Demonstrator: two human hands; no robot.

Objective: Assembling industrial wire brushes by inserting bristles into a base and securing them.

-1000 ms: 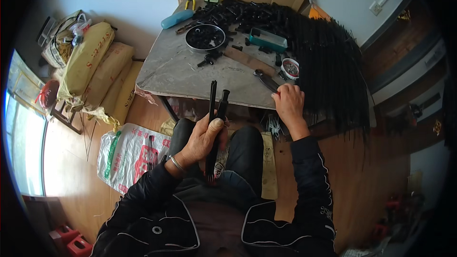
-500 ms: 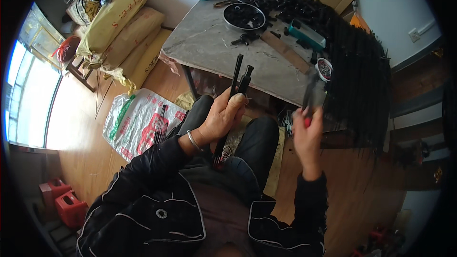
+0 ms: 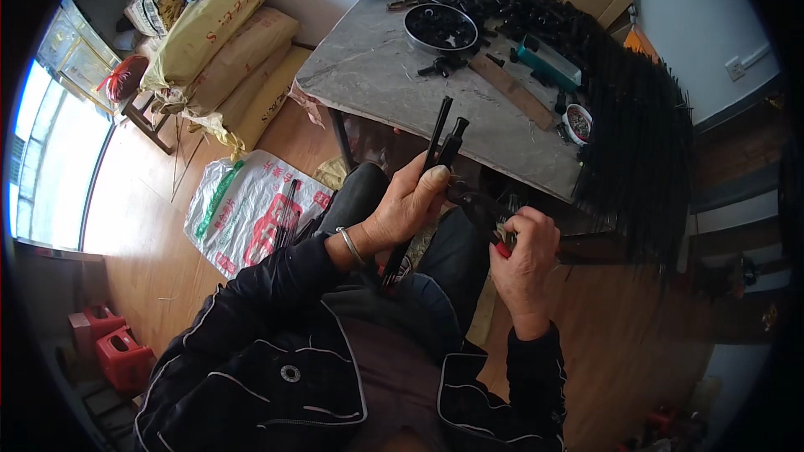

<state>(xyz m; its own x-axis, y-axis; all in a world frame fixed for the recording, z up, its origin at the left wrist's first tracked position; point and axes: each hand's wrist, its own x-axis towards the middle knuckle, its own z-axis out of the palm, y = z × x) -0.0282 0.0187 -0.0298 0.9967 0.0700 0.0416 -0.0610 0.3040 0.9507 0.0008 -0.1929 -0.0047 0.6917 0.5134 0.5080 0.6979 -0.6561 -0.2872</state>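
My left hand (image 3: 409,202) is closed around an upright bundle of slim black rods (image 3: 440,127) and a thicker black tube with a knobbed top (image 3: 453,141). The rods' lower ends run down between my knees, with a little red near the bottom. In my closed right hand (image 3: 529,266) is a pair of pliers (image 3: 477,205) with red on the handles. Its dark jaws reach to the side of the bundle, just by my left thumb. Whether the jaws grip anything there, I cannot tell.
Ahead stands a grey table (image 3: 360,54), with black parts heaped at the back and long thin black rods (image 3: 636,142) hanging over its right side. On it are a round bowl (image 3: 478,33) and a teal tray (image 3: 548,63). Sacks (image 3: 243,42) are stacked left.
My right hand has swung the pliers from near the table's edge down and left to the bundle. My left hand keeps its hold. The view has shifted slightly.
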